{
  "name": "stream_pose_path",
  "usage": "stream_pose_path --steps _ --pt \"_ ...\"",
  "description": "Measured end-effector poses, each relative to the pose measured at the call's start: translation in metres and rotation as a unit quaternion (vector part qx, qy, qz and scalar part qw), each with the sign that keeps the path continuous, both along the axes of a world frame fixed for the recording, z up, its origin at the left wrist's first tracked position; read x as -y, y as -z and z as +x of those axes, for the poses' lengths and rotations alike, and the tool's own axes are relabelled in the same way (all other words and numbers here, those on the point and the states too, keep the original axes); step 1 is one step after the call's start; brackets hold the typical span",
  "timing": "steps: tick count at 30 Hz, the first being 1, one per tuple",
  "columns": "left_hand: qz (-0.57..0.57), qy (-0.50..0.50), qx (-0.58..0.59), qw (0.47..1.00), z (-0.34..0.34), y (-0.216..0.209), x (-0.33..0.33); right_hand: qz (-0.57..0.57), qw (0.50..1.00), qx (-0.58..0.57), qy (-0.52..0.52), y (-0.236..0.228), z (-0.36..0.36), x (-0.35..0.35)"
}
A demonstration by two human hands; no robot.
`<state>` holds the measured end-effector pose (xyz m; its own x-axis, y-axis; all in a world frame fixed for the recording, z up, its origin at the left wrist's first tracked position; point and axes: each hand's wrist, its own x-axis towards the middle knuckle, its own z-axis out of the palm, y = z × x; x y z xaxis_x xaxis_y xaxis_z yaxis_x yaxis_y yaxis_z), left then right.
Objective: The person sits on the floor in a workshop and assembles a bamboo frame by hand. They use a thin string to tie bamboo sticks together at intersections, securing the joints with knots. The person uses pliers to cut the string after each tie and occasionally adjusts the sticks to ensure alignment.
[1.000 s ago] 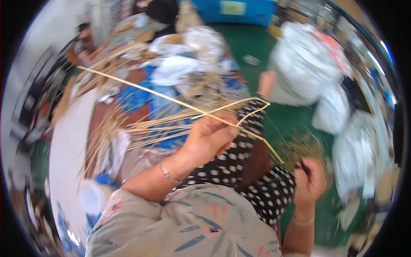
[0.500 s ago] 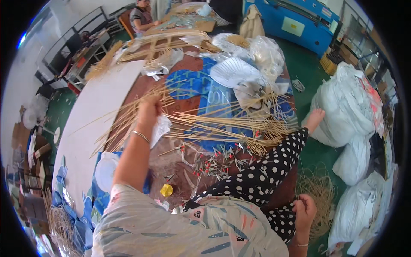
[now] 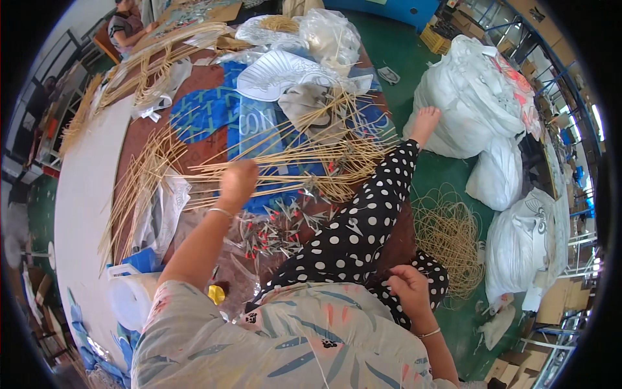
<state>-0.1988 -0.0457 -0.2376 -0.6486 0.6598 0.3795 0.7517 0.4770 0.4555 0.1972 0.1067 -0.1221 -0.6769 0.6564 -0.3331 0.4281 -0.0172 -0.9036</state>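
Sticks (image 3: 350, 170), long, thin and pale, lie in a loose spread on the table (image 3: 197, 81), passing by my left hand (image 3: 239, 183) and running off to its right over blue plastic (image 3: 259, 129). A moment ago that hand was over the other bunch (image 3: 148, 170), farther left; now it has come back to this spread, so the work sits with these sticks. The bent stick I held earlier no longer shows in it. My left fingers point away and down, hidden behind the back of the hand, so I cannot tell how far they are spread or whether they grip a stick.

My right hand (image 3: 410, 289) hangs by my dotted trousers (image 3: 356, 233), fingers half curled; I see no stick in it, but cannot tell whether something small is pinched there. Just beyond it, to the right, a tangle of thin cane (image 3: 447, 240) lies on the floor. Small red-tipped metal clips (image 3: 272, 233) are scattered between my hands, nearer the left.
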Motion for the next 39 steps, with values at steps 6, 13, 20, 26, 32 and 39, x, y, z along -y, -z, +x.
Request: stream_pose_path --steps 6,13,20,26,32,39 --pt "-0.090 0.047 -0.079 0.992 0.023 0.020 -0.089 -0.053 0.998 0.002 -0.041 0.010 0.011 0.014" --pt "-0.246 0.075 -0.058 0.965 0.018 0.017 -0.111 -0.057 0.995 0.068 -0.055 0.010 0.024 0.007" --pt "-0.103 0.118 -0.043 0.987 0.012 0.012 -0.113 -0.001 0.993 0.047 -0.111 0.038 0.027 -0.003" --pt "-0.164 0.053 -0.054 0.984 0.008 0.032 -0.150 -0.041 0.994 0.058 -0.085 0.042 0.030 -0.006" --pt "-0.257 0.094 -0.096 0.957 0.004 0.031 -0.168 -0.079 0.992 0.073 -0.060 0.042 0.028 -0.010" --pt "-0.181 0.126 -0.115 0.969 0.003 0.038 -0.174 -0.100 0.992 0.060 -0.055 0.049 0.029 -0.010"
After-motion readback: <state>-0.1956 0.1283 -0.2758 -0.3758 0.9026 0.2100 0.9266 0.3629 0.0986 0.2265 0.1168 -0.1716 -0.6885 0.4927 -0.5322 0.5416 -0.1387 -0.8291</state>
